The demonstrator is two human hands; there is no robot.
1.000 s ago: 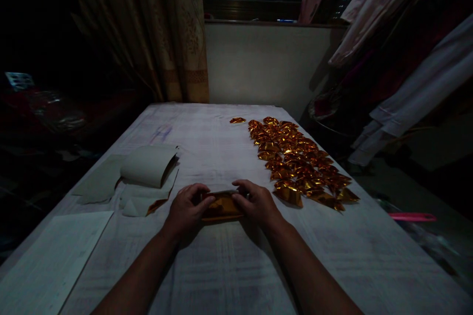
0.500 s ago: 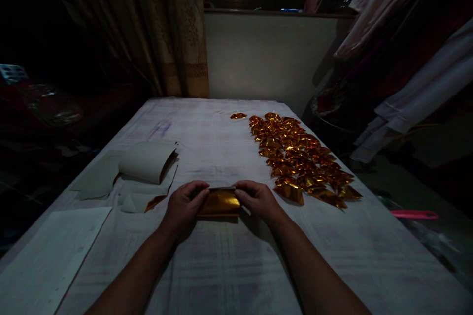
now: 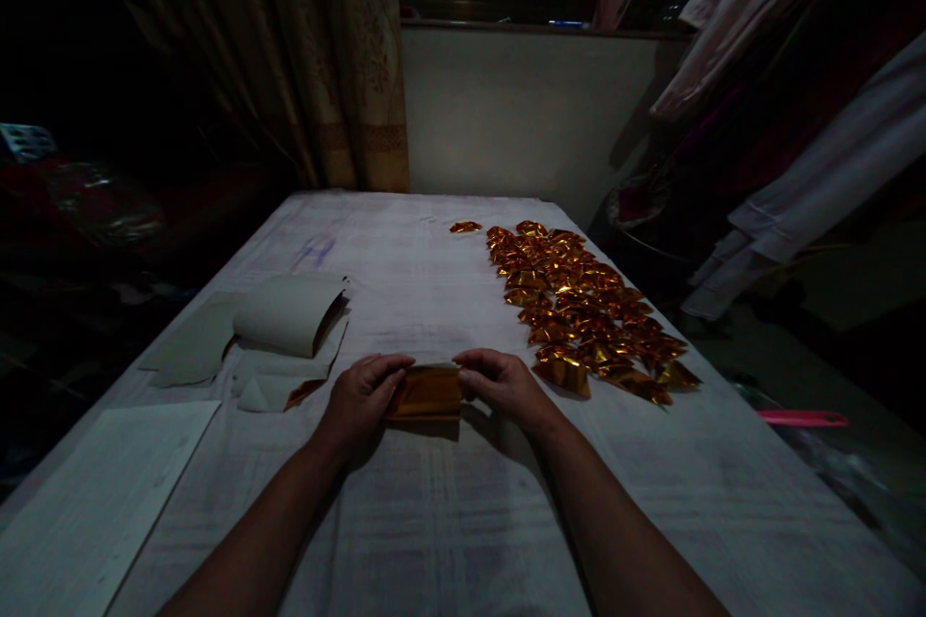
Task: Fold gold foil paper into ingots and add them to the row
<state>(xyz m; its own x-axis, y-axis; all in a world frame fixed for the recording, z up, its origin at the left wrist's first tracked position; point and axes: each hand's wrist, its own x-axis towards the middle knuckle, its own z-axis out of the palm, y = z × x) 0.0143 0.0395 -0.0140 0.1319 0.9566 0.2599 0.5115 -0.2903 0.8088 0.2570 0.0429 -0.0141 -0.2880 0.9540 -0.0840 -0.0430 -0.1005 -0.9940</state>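
Note:
A folded sheet of gold foil paper point(image 3: 425, 393) spans the gap between my two hands, just above the cloth. My left hand point(image 3: 366, 395) pinches its left end between thumb and fingers. At the opposite end, my right hand point(image 3: 503, 388) grips the upper right corner in a pinch. The foil's shiny side faces me, with a crease running along its lower part. To the right lies a pile of folded gold foil pieces point(image 3: 571, 299), and one single gold piece point(image 3: 465, 227) rests apart at the far side.
Pale-backed foil sheets point(image 3: 285, 313), one of them curled, lie at the left. A white sheet point(image 3: 94, 492) sits nearer on the checked tablecloth point(image 3: 449, 540). Beyond are a curtain point(image 3: 347, 67) and hanging clothes point(image 3: 810, 145). Off the right edge is a pink handle point(image 3: 803, 418).
Both hands keep their hold on the foil paper. The foil has tilted slightly, its face now darker, and its right end has shifted a little left.

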